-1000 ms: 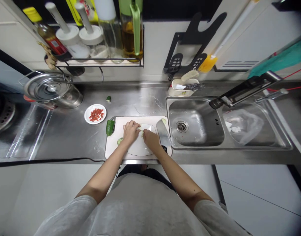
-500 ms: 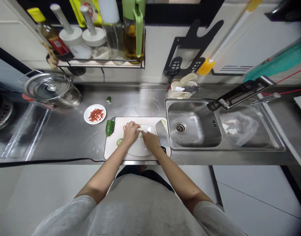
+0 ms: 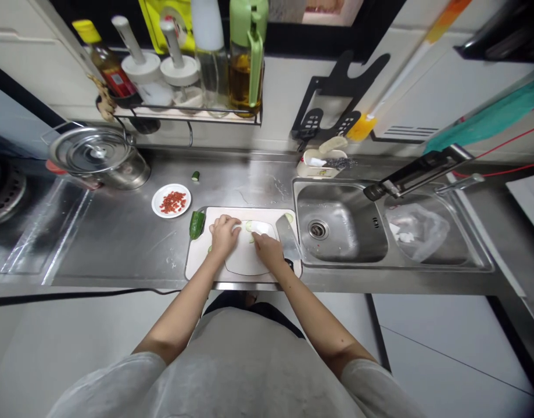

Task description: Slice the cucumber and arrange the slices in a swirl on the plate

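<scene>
A white plate point(image 3: 247, 262) lies on a pale cutting board point(image 3: 201, 266), with thin cucumber slices point(image 3: 248, 225) near its far side. My right hand point(image 3: 267, 249) reaches over the plate's right part, its fingertips closed on the edge of a cucumber slice point(image 3: 251, 239). Over the plate's left edge is my left hand point(image 3: 224, 237), fingers curled and thumb close to them; what they hold, if anything, is hidden. To the right, a cleaver point(image 3: 288, 237) rests on the board, partly over another slice. A cucumber piece point(image 3: 197, 224) sits at the board's left edge.
A small white dish point(image 3: 171, 201) of red bits and a cucumber end point(image 3: 196, 176) are on the steel counter. A lidded pot point(image 3: 114, 165) stands at the back left, below a shelf point(image 3: 183, 115) of bottles. The double sink point(image 3: 340, 226) lies to the right.
My left hand has moved left, away from my right hand, uncovering a cucumber slice on the plate. It now mostly hides the slice at the board's left. My right hand stays nearly in place.
</scene>
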`<state>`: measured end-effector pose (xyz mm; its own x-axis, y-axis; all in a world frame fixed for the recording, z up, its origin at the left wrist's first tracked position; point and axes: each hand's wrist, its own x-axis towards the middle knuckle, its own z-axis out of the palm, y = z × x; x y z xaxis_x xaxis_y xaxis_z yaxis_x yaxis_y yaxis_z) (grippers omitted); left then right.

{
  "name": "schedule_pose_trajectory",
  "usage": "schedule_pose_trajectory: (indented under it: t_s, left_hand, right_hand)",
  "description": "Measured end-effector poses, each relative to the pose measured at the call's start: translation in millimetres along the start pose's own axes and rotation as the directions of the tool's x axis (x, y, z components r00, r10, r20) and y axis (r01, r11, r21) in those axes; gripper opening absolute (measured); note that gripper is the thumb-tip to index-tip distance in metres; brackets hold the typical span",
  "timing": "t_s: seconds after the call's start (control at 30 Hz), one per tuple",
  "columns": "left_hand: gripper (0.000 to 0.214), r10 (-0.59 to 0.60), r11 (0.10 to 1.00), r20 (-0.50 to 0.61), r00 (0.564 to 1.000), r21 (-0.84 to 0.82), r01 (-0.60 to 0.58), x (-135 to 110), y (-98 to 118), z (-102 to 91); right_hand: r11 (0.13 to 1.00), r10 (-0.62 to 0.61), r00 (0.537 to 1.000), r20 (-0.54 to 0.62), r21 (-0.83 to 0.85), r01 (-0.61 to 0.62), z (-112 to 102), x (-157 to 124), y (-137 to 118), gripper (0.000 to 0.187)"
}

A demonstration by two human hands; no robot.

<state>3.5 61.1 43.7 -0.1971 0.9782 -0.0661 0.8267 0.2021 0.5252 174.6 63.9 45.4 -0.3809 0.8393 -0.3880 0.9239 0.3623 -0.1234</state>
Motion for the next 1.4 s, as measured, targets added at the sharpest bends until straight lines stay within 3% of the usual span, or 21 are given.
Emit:
schedule_pose_trajectory:
  t_s: [0.13,0.33,0.5,0.87,0.97,1.07,1.23,1.3,1.4]
  left_hand:
    - [0.023,-0.085,0.995,-0.098,0.992,-0.063,0.079,-19,-32,-22.8]
    - [0.024,-0.161,0.982,-0.005,0.987,-0.096,0.16,-58,-77,-34.0]
    - [0.023,-0.188,0.98,0.012,0.982,-0.061,0.189,-75,-80,-26.8]
    - [0.015,-0.198,0.976,-0.06,0.978,0.075,0.202,-78,-70,-20.5]
    - [0.011,-0.226,0.973,-0.074,0.971,-0.071,0.22,-79,-68,-23.2]
    - [0.009,-0.241,0.918,-0.041,0.97,-0.334,0.214,-78,-65,-29.1]
    - [0.021,-0.179,0.705,0.021,0.984,-0.694,0.143,-72,-47,-42.5]
    - [0.026,-0.136,0.616,0.057,0.989,-0.777,0.13,-69,-36,-47.3]
    - [0.031,-0.088,0.531,0.091,0.992,-0.839,0.124,-64,-21,-52.1]
  right_hand:
    - [0.997,0.02,0.998,-0.051,0.071,-0.016,0,-8,1,0.043]
    - [0.972,0.097,0.978,-0.182,0.228,-0.054,6,-36,7,0.04]
    - [0.955,0.12,0.973,-0.196,0.292,-0.059,9,-53,8,0.038]
    - [0.941,0.106,0.963,-0.246,0.338,-0.017,8,-61,2,0.036]
    - [0.935,0.101,0.961,-0.258,0.356,-0.003,7,-61,1,0.035]
    - [0.92,0.079,0.956,-0.282,0.39,0.039,1,-58,-5,0.034]
    - [0.843,-0.121,0.916,-0.383,0.448,0.299,-24,-41,-25,0.031]
    - [0.791,-0.214,0.88,-0.423,0.454,0.411,-34,-33,-34,0.029]
    - [0.74,-0.261,0.864,-0.431,0.485,0.466,-45,-25,-43,0.021]
